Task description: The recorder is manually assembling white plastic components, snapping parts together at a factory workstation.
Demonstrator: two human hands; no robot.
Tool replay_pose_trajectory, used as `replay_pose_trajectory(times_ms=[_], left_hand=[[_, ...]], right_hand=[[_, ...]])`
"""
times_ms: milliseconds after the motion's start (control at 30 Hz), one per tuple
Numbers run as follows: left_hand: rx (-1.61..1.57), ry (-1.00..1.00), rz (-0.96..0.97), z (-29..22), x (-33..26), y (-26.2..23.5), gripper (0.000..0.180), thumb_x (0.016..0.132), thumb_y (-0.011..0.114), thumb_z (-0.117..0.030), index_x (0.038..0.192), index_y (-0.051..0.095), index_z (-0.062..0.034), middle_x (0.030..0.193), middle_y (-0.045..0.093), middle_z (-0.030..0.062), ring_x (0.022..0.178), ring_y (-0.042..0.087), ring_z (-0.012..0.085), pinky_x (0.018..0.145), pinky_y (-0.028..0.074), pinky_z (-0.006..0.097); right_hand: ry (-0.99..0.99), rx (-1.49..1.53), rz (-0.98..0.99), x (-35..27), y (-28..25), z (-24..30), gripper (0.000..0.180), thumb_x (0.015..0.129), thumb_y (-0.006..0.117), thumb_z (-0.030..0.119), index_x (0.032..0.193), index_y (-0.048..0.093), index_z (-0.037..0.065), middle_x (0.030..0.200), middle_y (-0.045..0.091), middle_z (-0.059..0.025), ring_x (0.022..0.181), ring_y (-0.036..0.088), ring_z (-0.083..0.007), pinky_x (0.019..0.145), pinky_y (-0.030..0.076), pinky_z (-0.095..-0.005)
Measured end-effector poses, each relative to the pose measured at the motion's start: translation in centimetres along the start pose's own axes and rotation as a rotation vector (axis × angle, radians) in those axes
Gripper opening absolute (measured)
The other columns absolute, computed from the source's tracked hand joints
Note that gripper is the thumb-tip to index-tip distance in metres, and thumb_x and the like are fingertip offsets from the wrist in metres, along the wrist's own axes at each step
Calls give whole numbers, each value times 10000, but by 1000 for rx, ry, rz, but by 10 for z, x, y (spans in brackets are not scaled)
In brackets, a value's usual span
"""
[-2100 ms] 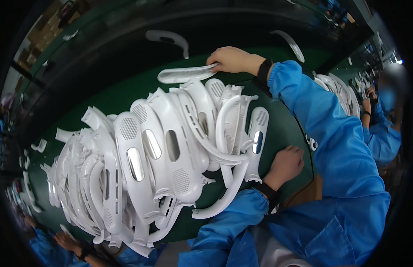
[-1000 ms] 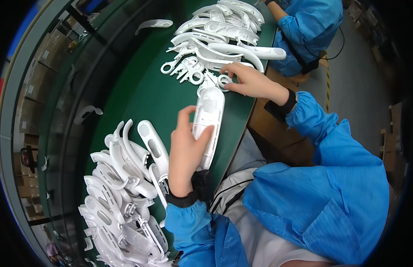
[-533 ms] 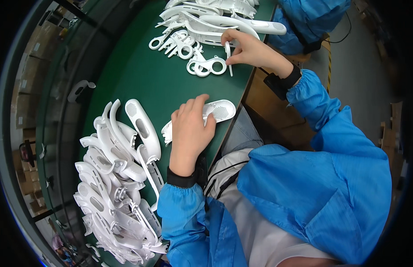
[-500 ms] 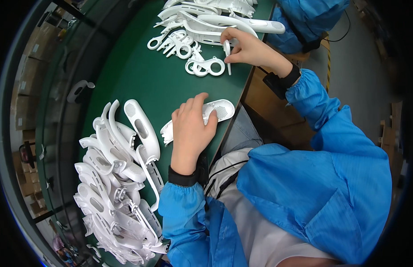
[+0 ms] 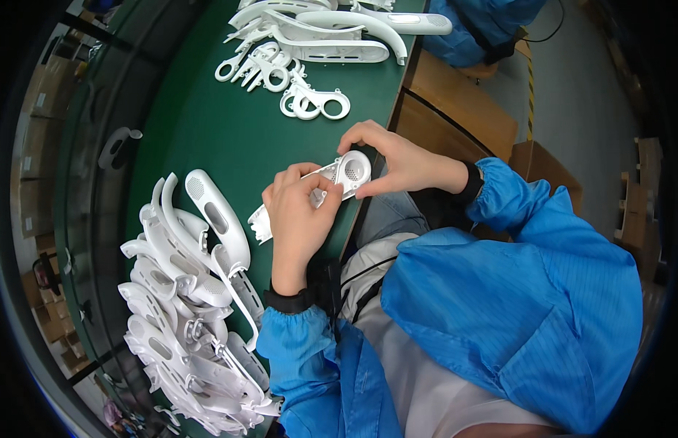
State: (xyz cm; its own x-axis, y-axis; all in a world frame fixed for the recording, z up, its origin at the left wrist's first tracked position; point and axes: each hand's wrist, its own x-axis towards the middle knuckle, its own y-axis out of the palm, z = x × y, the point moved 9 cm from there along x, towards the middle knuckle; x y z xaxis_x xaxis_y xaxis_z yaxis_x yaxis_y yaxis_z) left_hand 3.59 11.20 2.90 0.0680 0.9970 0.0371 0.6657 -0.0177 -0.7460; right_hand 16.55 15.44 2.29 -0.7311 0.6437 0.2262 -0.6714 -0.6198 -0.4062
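Note:
A white perforated plastic shell (image 5: 260, 225) lies at a slant near the table's front edge, hollow side up. My left hand (image 5: 301, 212) is closed over its middle, the thumb and fingertips reaching inside. At the shell's right end sits a white ring-shaped bracket (image 5: 354, 155), with the grille showing through its hole. My right hand (image 5: 408, 164) curls round that end, index finger at the far side and thumb at the near side of the bracket. My left hand hides part of the bracket and shell.
On the green table (image 5: 200, 124), a large heap of white shells (image 5: 163, 321) fills the near left. Several loose ring brackets (image 5: 331, 104) lie beyond my hands, beside more white shells (image 5: 339, 50). Cardboard boxes (image 5: 456, 95) stand off the table's right edge.
My right hand has brought the ring bracket from the far pile down to the shell's right end. The left hand's fingers have curled further into the shell.

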Motion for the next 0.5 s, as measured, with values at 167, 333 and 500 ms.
replay_pose_trajectory(times_ms=[167, 333, 500], left_hand=[[17, 6, 17, -2, 0, 1, 174, 718, 696, -216, 723, 643, -50, 1026, 626, 67, 1010, 537, 242, 937, 295, 359], [41, 0, -9, -2, -2, 3, 158, 674, 691, -197, 699, 628, -55, 1029, 624, 66, 1014, 536, 238, 934, 298, 358], [107, 38, -20, -9, -3, 4, 146, 670, 681, -190, 685, 618, -59, 1028, 623, 62, 1007, 536, 244, 924, 302, 363]], right_hand=[[57, -4, 96, 6, 4, -18, 368, 768, 717, 205, 1079, 579, 63, 1019, 556, -68, 1036, 501, -230, 895, 381, -354], [38, -123, 227, 7, 16, -21, 328, 783, 685, 223, 1070, 595, 93, 975, 530, -57, 1001, 507, -208, 897, 312, -365], [-5, -111, 190, 12, 16, -17, 348, 748, 694, 219, 1053, 582, 96, 987, 529, -53, 1014, 502, -210, 890, 316, -368]])
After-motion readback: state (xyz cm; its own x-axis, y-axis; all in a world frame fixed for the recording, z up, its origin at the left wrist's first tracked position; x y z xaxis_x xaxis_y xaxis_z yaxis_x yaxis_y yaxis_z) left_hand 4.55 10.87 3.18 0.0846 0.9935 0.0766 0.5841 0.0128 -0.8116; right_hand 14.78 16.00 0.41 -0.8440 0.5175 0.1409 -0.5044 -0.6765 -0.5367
